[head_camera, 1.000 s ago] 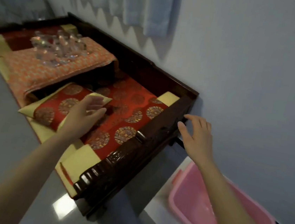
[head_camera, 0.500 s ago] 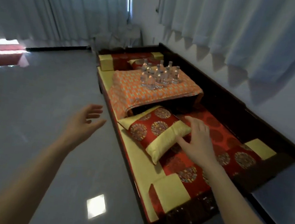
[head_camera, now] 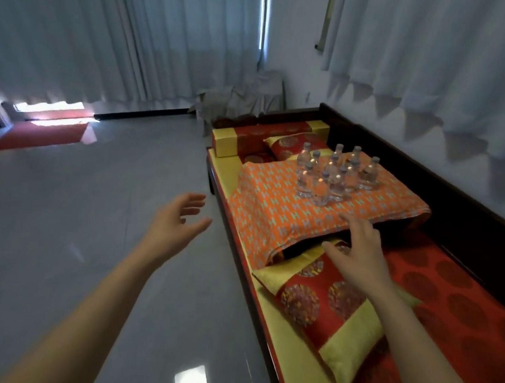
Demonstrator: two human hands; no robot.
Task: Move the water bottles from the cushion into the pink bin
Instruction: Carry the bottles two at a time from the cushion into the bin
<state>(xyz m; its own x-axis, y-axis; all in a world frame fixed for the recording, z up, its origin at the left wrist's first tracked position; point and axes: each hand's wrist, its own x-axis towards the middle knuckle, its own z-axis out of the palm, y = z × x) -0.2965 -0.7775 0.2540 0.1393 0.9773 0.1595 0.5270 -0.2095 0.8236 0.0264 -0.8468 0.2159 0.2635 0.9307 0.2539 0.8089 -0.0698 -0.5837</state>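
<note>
Right hand has advanced toward the water bottles

One head-worn wide-angle view, looking forward and down.
The camera faces along the long dark wooden bench, which runs from lower right toward the far corner. The left hand and right hand are nearest the lens. The clear plastic water bottles stand farther off, right of centre. The glossy grey tiled floor fills the left.
</note>
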